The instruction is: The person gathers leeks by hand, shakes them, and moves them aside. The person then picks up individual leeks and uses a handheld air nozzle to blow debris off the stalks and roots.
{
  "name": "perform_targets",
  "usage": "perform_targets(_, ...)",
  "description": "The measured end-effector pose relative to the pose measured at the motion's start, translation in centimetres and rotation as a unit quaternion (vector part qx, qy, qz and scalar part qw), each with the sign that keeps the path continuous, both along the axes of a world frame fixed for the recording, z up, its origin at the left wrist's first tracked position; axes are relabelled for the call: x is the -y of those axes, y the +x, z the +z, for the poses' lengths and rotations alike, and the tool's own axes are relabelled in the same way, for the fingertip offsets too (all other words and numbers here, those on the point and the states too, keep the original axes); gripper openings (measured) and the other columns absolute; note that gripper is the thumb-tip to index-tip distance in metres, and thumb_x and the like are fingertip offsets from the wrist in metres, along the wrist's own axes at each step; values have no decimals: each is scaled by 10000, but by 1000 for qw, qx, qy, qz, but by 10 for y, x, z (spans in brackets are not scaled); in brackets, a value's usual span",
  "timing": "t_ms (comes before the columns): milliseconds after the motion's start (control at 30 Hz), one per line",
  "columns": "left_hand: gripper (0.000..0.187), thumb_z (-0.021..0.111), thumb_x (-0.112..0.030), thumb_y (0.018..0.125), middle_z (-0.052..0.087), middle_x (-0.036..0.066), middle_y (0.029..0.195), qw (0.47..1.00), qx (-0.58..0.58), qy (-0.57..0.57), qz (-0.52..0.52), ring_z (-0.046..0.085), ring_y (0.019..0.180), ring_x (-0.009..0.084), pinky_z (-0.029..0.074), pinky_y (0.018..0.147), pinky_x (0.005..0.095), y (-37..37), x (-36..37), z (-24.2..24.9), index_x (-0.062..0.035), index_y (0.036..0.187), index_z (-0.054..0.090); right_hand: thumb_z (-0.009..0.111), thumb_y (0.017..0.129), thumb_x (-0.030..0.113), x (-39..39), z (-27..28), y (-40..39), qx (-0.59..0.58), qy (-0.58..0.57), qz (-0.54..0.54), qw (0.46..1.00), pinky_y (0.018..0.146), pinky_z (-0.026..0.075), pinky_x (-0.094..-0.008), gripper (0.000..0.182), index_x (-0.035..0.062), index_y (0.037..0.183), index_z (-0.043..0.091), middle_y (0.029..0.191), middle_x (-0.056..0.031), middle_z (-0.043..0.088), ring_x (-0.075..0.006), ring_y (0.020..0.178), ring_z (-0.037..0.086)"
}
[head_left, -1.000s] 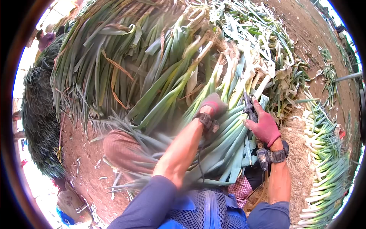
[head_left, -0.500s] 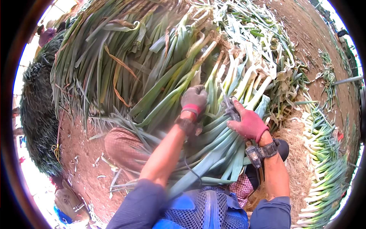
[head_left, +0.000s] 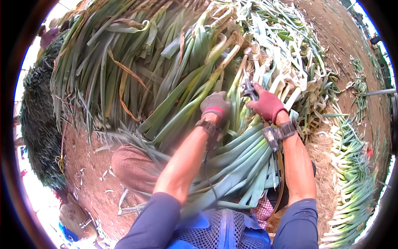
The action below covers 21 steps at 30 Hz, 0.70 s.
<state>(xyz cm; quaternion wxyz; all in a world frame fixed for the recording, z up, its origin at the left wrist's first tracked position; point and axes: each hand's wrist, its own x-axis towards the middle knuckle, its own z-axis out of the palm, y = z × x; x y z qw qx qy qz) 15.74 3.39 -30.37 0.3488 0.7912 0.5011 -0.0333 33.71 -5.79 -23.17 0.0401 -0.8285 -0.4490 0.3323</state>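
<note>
My left hand (head_left: 215,104), in a grey and red glove, is closed around a leek among the green stalks; its fingers are partly hidden. Beside it on the right, my right hand (head_left: 268,104) in a red glove grips a dark air blow gun (head_left: 250,90), its thin nozzle pointing up toward the leeks' white ends. A leek stalk (head_left: 237,81) stands just left of the nozzle. Below both hands, broad leek leaves (head_left: 236,162) spread across my lap.
A big heap of untrimmed leeks (head_left: 120,70) lies at the upper left. Stripped leaves (head_left: 286,37) are piled at the upper right. A row of clean leeks (head_left: 348,178) runs down the right side. A dark netted heap (head_left: 39,116) stands at the far left.
My right hand has moved up with the air blow gun, nearer the white root ends. My left hand has shifted slightly right and stays closed.
</note>
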Motion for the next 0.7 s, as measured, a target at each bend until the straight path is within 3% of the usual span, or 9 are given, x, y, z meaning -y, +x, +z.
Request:
perform_targets(100, 380, 584, -373, 980, 696, 163, 1296, 1000, -8, -10, -10, 666, 1202, 353, 518, 1013, 484, 0, 0, 3, -131, 1242, 715, 736, 834, 387, -20, -10, 11, 25, 8, -27, 999, 1026, 522, -419, 904, 71, 1606, 390, 1300, -281, 680, -402, 1158, 687)
perform_targets(200, 377, 593, -363, 974, 717, 167, 1260, 1000, 2, -15, -6, 671, 1193, 355, 513, 1016, 472, 2, -2, 8, -116, 1225, 727, 720, 853, 383, -15, -21, 16, 40, 19, -6, 999, 985, 539, -446, 886, 91, 1615, 377, 1209, -264, 720, -415, 1098, 708)
perform_targets(300, 399, 674, -383, 885, 744, 168, 1202, 998, -10, -62, 4, 695, 1153, 351, 529, 996, 445, 4, -9, 13, -114, 1166, 759, 702, 859, 398, 12, 2, 5, -15, -3, 1, 1000, 951, 547, -438, 893, 87, 1623, 360, 1162, -271, 726, -402, 1048, 722)
perform_targets(367, 593, 748, -477, 769, 758, 148, 1209, 990, -7, -139, -3, 707, 1142, 328, 540, 996, 404, 3, -16, 10, -116, 1239, 768, 707, 857, 400, 40, 13, -7, -63, -16, -27, 998, 929, 555, -419, 923, 88, 1640, 330, 1133, -283, 726, -375, 1008, 734)
perform_targets(400, 593, 748, -477, 769, 758, 148, 1209, 990, -5, -139, -4, 707, 1142, 328, 540, 996, 404, 2, -16, 9, -116, 1239, 768, 720, 855, 422, 60, 14, -11, -97, 49, -4, 994, 941, 554, -416, 964, 87, 1653, 294, 1122, -292, 723, -384, 1001, 732)
perform_targets(467, 597, 762, -476, 725, 766, 164, 1164, 991, -30, -131, 5, 723, 1096, 326, 553, 958, 399, -1, -14, 9, -84, 1175, 782, 734, 850, 442, 87, 39, -25, -123, 19, 26, 992, 963, 546, -412, 997, 80, 1657, 275, 1129, -298, 720, -402, 1024, 728)
perform_targets(533, 586, 770, -470, 730, 762, 179, 1172, 994, -35, -108, 6, 723, 1099, 324, 554, 949, 411, -4, -10, 7, -59, 1147, 779, 740, 845, 448, 115, 30, -37, -195, 79, 62, 976, 970, 543, -413, 1009, 81, 1658, 268, 1124, -309, 718, -406, 1037, 728)
perform_targets(700, 617, 784, -519, 750, 759, 175, 1188, 995, -41, -90, 11, 719, 1130, 319, 546, 975, 411, -8, -3, 7, -79, 1183, 772, 717, 842, 454, 110, 40, -53, -123, 20, 68, 990, 916, 546, -467, 993, 95, 1656, 274, 991, -309, 720, -456, 965, 714)
